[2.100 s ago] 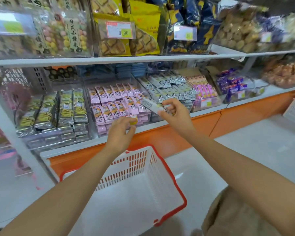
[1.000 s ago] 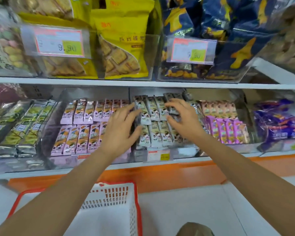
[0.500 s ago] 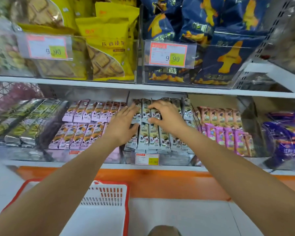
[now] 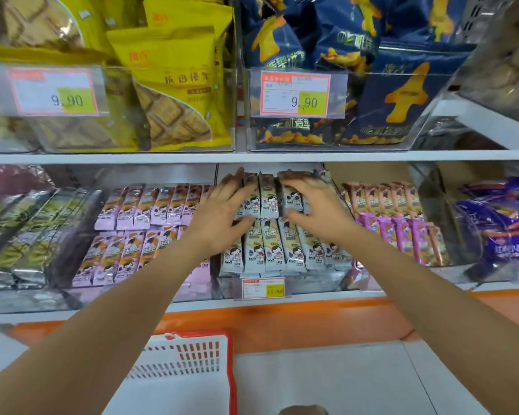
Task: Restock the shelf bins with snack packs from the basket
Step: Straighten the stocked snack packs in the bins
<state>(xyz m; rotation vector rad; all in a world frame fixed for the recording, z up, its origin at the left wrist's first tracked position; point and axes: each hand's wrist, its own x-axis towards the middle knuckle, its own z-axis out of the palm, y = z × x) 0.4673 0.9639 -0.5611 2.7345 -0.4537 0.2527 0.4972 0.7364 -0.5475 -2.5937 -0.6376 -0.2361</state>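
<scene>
My left hand (image 4: pixel 222 217) lies flat, fingers straight and close together, against the left side of the back row of slim pale-grey foil snack packs (image 4: pixel 267 199) printed with a cartoon girl. My right hand (image 4: pixel 315 208) arches over the right part of that row. Its fingers bend across the upper ends and the thumb stretches toward the lower ends. I cannot tell whether it clamps those packs or only presses on them. The hands are apart, with a few packs showing between them.

The snack packs fill a clear plastic bin (image 4: pixel 282 283) at the middle of the lower white shelf (image 4: pixel 312 298). They lie in two rows, and the front row reaches the bin's front wall above a small orange-edged price tag (image 4: pixel 262 287).

My palms hide the packs beneath them, and my fingertips blur into the shadow under the upper shelf. The white plastic basket with a red rim (image 4: pixel 192 354) sits below my left forearm, which covers its left part. The bottom edge of the view cuts it off.
</scene>
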